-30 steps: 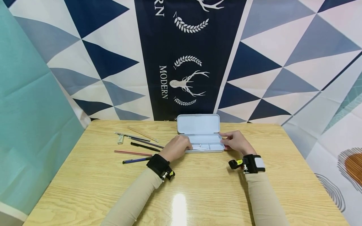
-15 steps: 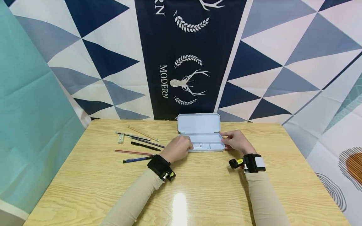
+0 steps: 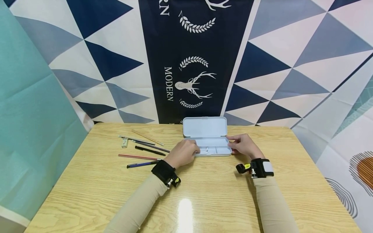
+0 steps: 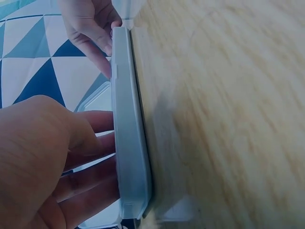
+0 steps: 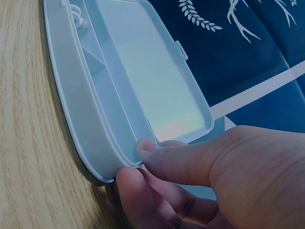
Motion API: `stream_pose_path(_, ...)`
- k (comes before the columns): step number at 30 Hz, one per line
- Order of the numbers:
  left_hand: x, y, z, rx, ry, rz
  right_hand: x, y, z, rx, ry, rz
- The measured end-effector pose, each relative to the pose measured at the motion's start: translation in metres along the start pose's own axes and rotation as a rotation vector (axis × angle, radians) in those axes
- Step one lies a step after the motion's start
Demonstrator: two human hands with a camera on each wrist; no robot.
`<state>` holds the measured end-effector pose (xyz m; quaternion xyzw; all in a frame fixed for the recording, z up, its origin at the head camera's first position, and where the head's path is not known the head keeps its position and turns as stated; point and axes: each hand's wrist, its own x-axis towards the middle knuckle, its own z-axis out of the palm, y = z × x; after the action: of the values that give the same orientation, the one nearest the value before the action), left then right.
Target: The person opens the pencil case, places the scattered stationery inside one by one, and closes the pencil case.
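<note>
A light blue pencil case (image 3: pixel 205 127) stands at the table's back edge with its lid raised. My right hand (image 3: pixel 244 145) pinches the case's right end, thumb (image 5: pixel 150 149) on the inner rim and a finger against the outside wall. My left hand (image 3: pixel 182 152) reaches over the front wall at the left end, its fingers (image 4: pixel 93 179) down inside the case. Whether they hold anything there I cannot tell; the wall hides the fingertips. Just right of them, a small white piece with a rounded end (image 5: pixel 80 21) lies in the front compartment, left of a short divider (image 5: pixel 97 64).
Left of the case, a black pen (image 3: pixel 150 150), a blue pen (image 3: pixel 141 164), a red pencil (image 3: pixel 137 157), a thin wooden pencil (image 3: pixel 147 137) and dark pencils (image 3: pixel 151 146) lie on the wooden table (image 3: pixel 209 194). A small eraser-like block (image 3: pixel 124 143) sits beside them. Patterned cloth hangs behind.
My left hand has shifted slightly right within the case, and less of the white piece beside its fingertips shows. My right hand keeps its grip on the case's end.
</note>
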<state>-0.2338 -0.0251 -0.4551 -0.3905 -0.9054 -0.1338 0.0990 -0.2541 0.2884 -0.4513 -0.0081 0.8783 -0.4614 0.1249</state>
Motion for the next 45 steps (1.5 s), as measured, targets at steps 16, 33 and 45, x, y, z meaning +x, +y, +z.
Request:
stream_pose_path(16,0.006,0.002,-0.012,0.057,0.039,-0.040,-0.001,-0.001,0.000,-0.007,-0.003,0.001)
stream_pose_path(33,-0.005,-0.014,-0.011,0.087,0.096,-0.123,-0.002,-0.002,0.001,-0.009,0.007,-0.013)
stream_pose_path(45,-0.018,-0.032,-0.016,0.123,0.144,-0.147,-0.003,-0.003,0.002,-0.014,0.013,-0.006)
